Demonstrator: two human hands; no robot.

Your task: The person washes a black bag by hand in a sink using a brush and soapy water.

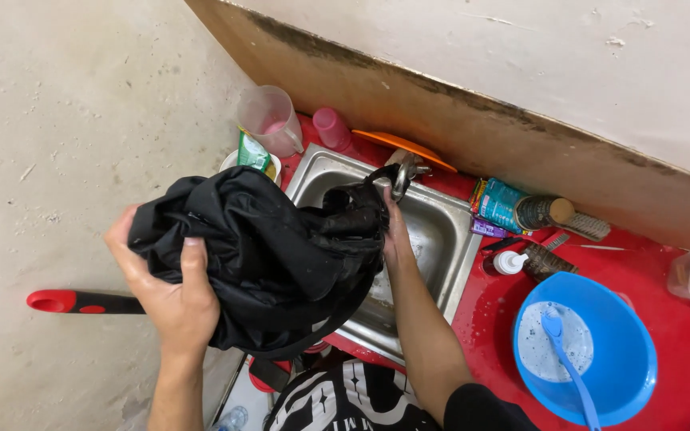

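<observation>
Head view, looking down on a wash area. Left hand (171,299) is closed on a bunched, wet-looking black fabric garment (269,255), thumb pressed over the upper fold and fingers wrapped beneath. Right hand (397,235) is at the far edge of the same garment, over the basin; its fingers are largely hidden behind the cloth, so its grip appears closed on the fabric but cannot be confirmed. The garment is held in the air between both hands, overhanging the near left corner of a rectangular stainless steel sink (441,239), with one end reaching toward a metal tap (402,172) at the back rim.

Surroundings noted: the sink is set in a red countertop (680,319) against a stained wall. A round blue plastic basin (592,359) stands on the counter to the right of the sink, holding foamy water and a blue long-handled brush (569,359). Between basin and wall lie a teal-labelled bottle (521,209) on its side, a bristle scrubbing brush (549,259) and a small white pump cap (509,262). Behind the sink's left corner stand a clear plastic measuring jug (269,116) and a pink plastic cup (331,128); an orange flat lid (405,148) rests along the back rim. A red and black handle (81,302) lies on the concrete floor, left of the left hand.
</observation>
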